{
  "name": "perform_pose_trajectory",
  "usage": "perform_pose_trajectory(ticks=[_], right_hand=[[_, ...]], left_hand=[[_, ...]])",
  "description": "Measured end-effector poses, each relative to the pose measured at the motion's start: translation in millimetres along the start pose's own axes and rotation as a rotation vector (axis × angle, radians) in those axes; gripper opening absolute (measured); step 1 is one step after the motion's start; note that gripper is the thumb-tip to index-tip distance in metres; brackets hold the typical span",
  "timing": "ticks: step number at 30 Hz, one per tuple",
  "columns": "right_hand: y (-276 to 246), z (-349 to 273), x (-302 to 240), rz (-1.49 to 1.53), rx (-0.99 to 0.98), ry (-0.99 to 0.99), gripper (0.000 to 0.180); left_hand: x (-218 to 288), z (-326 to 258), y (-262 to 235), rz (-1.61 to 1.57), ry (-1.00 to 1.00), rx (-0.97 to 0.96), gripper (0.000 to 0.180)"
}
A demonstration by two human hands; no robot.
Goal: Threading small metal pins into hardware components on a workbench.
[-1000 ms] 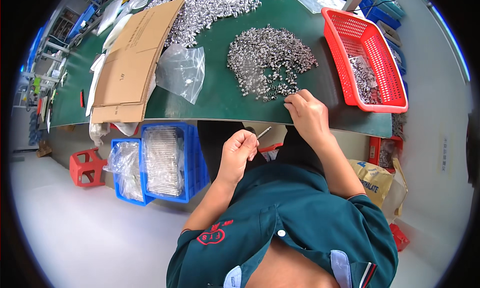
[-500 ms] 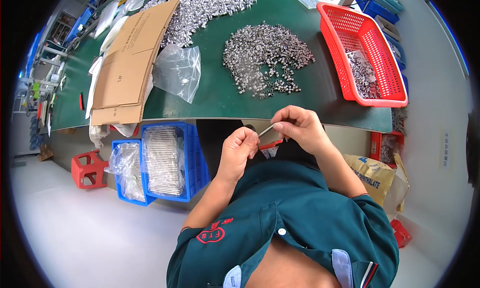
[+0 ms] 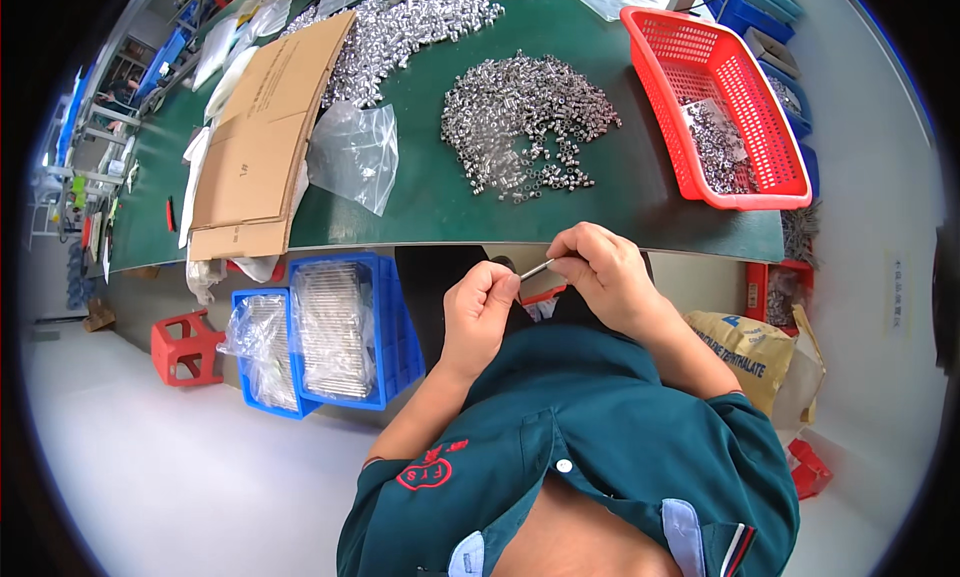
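Observation:
Between my hands, just off the near edge of the green table (image 3: 420, 217), is a thin metal rod (image 3: 536, 271). My left hand (image 3: 480, 305) pinches its left end between thumb and fingers. At the other end, my right hand (image 3: 605, 277) grips it between thumb and fingertips. The fingers cover both ends of the rod, so I cannot tell what sits on them. Beyond my hands, a pile of small metal sleeves (image 3: 540, 107) is spread on the table, some lying loose at its near side.
A red basket (image 3: 690, 167) with metal parts stands on the right. Folded cardboard (image 3: 250, 147), a clear plastic bag (image 3: 355, 162) and more shiny metal pieces (image 3: 410, 37) lie left. Below are blue crates (image 3: 385, 337) of rods, a red stool (image 3: 185, 347) and a yellow sack (image 3: 745, 352).
Both hands keep hold of the rod, which now lies at a flatter slant. My right hand has shifted slightly down and right. The whole view has turned a little.

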State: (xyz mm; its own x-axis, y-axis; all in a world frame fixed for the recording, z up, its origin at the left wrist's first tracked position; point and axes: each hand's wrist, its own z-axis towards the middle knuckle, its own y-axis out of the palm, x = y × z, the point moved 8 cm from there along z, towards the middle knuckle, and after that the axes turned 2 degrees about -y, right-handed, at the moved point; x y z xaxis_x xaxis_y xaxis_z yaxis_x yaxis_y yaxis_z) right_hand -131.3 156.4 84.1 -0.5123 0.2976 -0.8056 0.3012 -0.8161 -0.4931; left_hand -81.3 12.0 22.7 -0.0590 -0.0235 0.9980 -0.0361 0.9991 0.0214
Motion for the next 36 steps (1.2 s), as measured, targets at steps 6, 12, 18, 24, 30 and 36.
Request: perform_pose_trajectory(ticks=[6,12,18,24,30,36], right_hand=[[-20,1,-19,-0.008,0.028,-0.205,0.012],[-58,6,-21,0.031,0.020,-0.225,0.017],[-127,23,-40,-0.316,0.160,-0.343,0.029],[-177,30,-16,-0.348,0.286,-0.231,0.019],[-210,21,13,-0.388,0.285,-0.188,0.018],[-233,8,36,-0.583,0.434,-0.071,0.023]], left_hand=[[3,9,20,-0.240,-0.097,-0.108,0.023],[26,33,49,-0.410,-0.151,-0.258,0.023],[73,88,99,-0.161,0.004,-0.358,0.023],[106,132,160,-0.149,0.100,-0.447,0.027],[102,146,171,-0.087,0.055,-0.418,0.031],[76,142,130,-0.274,-0.130,-0.346,0.026]])
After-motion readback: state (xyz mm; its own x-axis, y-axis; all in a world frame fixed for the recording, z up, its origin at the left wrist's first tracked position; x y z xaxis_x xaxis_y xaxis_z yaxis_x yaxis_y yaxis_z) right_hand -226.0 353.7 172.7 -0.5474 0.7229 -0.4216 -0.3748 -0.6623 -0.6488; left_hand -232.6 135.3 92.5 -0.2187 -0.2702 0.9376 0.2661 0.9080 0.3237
